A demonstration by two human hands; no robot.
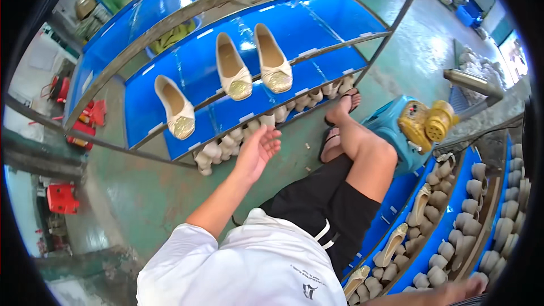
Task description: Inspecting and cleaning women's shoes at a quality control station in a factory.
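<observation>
My left hand (260, 150) is held out in front of the blue shelf rack, palm turned up, fingers loosely apart and nothing in them. On the rack's sloping blue shelf (187, 65) stand three cream flat shoes with glittery gold toes: a left one (175, 105), a middle one (233, 68) and a right one (273, 59). My right hand (473, 289) reaches out at the lower right, by the rack of shoe lasts (437, 260). Its fingers are blurred at the picture's dark rim, so whether it holds anything cannot be made out.
Below the shelf sit several pale shoe lasts (226, 146). At my right, blue rack rows carry lasts and gold flats (391, 245). A teal machine with a yellow motor (439, 122) stands beside my bent leg. Red equipment (62, 198) is at the far left.
</observation>
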